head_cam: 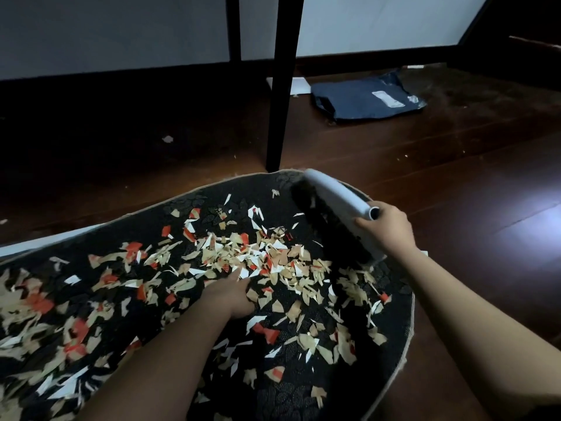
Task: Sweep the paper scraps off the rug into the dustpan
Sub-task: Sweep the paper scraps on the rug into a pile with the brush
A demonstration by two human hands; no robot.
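Right hand (387,230): fingers (365,223) curled round the handle end of a grey brush (337,199), its dark bristles resting on the far right part of the rug (391,323). Left hand (233,294): fingers lie fairly straight and together, pressed flat among the paper scraps (258,256), which are tan, white and red and cover most of the dark oval rug, thickest at its middle. Rug lies on a dark wood floor (455,165); beyond stand a black furniture leg (280,95) and, to its right, a dark blue mailing bag (364,97).
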